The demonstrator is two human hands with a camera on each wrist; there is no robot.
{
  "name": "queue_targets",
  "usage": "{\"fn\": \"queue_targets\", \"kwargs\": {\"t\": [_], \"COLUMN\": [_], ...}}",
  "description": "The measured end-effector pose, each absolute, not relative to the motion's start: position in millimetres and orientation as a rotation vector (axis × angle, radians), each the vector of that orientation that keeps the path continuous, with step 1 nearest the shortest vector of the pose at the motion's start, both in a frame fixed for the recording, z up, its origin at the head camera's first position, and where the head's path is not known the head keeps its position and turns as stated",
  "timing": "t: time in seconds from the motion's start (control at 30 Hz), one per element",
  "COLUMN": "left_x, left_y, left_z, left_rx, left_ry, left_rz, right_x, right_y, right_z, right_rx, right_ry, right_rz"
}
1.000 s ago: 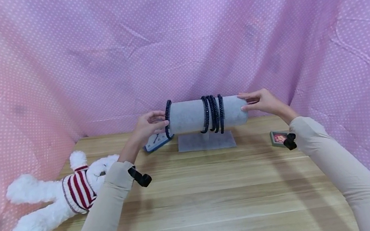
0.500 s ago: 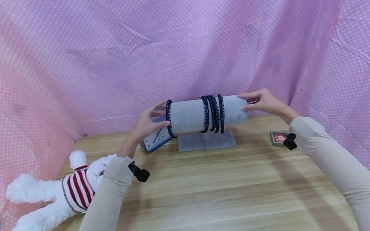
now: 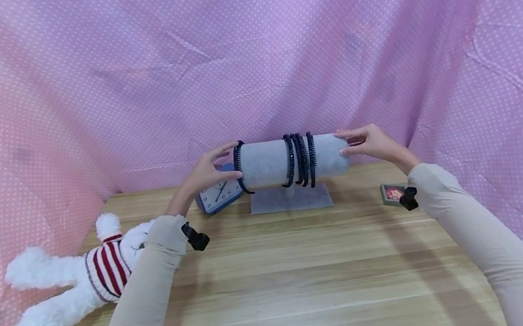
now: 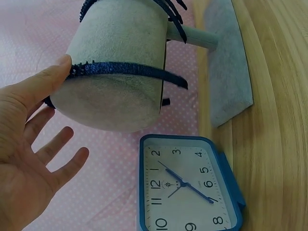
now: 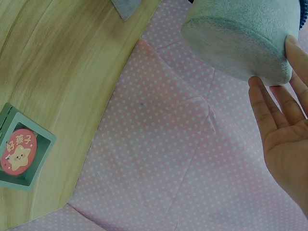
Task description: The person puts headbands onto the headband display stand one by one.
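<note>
A grey plush headband display stand, its roll lying level on a flat base, stands at the back of the table. My left hand pinches a dark toothed headband round the roll's left end. In the left wrist view the thumb presses on this blue-black headband, while the lower fingers stretch free. Several more dark headbands sit right of the roll's middle. My right hand grips the roll's right end with thumb and fingers, as the right wrist view shows too.
Behind the left hand a blue alarm clock leans near the stand. A white plush toy in a striped sweater lies left, partly behind the left sleeve. A small green frame lies right. Pink dotted cloth surrounds the table.
My left hand has shifted slightly right, moving the end headband a little further onto the roll. More of the clock shows now. The right hand has stayed at the roll's right end.
</note>
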State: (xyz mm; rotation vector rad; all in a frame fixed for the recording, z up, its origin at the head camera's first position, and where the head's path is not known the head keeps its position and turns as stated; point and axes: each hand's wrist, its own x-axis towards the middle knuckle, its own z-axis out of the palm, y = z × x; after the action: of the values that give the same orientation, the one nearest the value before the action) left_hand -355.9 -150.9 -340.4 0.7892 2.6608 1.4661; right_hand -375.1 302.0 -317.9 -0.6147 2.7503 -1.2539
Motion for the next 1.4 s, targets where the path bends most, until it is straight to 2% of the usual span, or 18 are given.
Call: {"fn": "queue_targets", "kwargs": {"t": [1.4], "left_x": [-357], "left_y": [-126], "left_z": [-327], "left_rx": [0.803], "left_ry": [2.816], "left_rz": [1.257], "right_x": [-376], "right_y": [302], "right_z": [-319], "right_rx": [-0.626], "right_ry": [2.768], "right_rz": [-1.242]}}
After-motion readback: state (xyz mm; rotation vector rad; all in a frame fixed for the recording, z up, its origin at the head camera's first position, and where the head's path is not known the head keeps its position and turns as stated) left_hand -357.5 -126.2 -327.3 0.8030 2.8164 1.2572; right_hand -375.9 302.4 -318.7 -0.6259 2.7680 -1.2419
